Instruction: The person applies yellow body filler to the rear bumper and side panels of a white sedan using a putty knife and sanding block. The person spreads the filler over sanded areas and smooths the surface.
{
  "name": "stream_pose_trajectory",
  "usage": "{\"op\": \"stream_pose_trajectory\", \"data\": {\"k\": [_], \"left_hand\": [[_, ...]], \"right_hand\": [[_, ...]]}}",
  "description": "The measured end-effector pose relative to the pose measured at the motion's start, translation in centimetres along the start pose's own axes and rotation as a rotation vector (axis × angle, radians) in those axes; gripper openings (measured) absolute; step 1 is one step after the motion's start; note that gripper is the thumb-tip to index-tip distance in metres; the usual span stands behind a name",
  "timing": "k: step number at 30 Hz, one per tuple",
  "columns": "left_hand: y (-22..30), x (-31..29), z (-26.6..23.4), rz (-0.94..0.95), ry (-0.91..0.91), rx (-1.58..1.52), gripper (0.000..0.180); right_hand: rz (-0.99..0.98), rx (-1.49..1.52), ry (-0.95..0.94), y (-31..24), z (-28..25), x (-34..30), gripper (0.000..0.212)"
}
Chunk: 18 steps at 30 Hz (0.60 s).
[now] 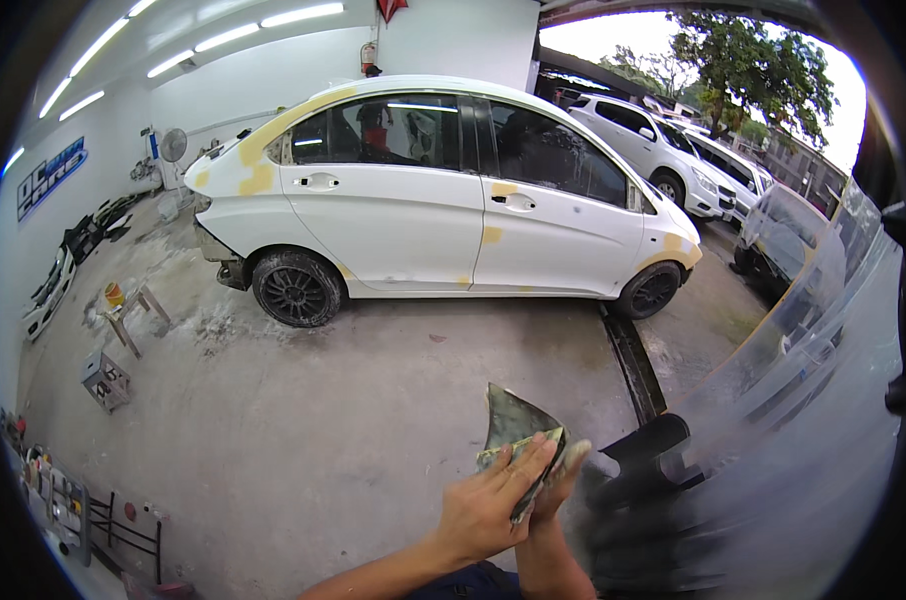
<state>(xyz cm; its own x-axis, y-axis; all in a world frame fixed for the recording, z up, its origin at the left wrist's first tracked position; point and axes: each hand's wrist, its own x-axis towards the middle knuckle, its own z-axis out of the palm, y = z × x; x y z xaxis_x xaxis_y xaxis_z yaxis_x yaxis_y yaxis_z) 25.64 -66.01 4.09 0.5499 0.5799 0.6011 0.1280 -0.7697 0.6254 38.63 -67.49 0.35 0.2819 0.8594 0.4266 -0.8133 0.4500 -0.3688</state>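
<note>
In front of me both hands are together on a small dark, roughly triangular car trim piece (511,412) with a dusty, curved face. My left hand (495,505) lies on its near side, fingers pressed together over a yellowish-edged pad (506,449) that looks like folded sandpaper. My right hand (564,478) grips the piece from the right and behind, its palm side dusted pale. Most of the right fingers are hidden behind the piece. It is held up above the concrete floor, pointed end upward.
A white sedan (393,225) with tan filler patches stands across the bay. At right, a whitish, dusty panel (813,420) rises beside a black curved part (655,448). A stool (105,382), small wooden stand (138,312) and cluttered rack (63,510) are at left.
</note>
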Motion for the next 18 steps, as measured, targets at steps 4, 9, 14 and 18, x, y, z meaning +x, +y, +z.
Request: {"op": "stream_pose_trajectory", "data": {"k": [4,9,14,18], "left_hand": [[-0.1,2.2,-1.2,-0.076,0.185,-0.083,0.046],[0.0,6.1,-5.5,-0.314,0.452,-0.45,0.043],[-0.2,4.2,-3.8,0.084,0.327,-0.115,0.05],[-1.1,2.1,-1.1,-0.13,0.685,-0.575,0.072]], "right_hand": [[0.001,-0.587,0.083,0.9,2.2,-0.7,0.09],[0.518,-0.795,-0.193,-1.1,4.5,-1.1,0.061],[-0.029,-0.915,0.356,-1.7,4.5,-1.1,0.047],[-0.118,-0.97,-0.176,-2.9,2.3,-2.1,0.045]]}}
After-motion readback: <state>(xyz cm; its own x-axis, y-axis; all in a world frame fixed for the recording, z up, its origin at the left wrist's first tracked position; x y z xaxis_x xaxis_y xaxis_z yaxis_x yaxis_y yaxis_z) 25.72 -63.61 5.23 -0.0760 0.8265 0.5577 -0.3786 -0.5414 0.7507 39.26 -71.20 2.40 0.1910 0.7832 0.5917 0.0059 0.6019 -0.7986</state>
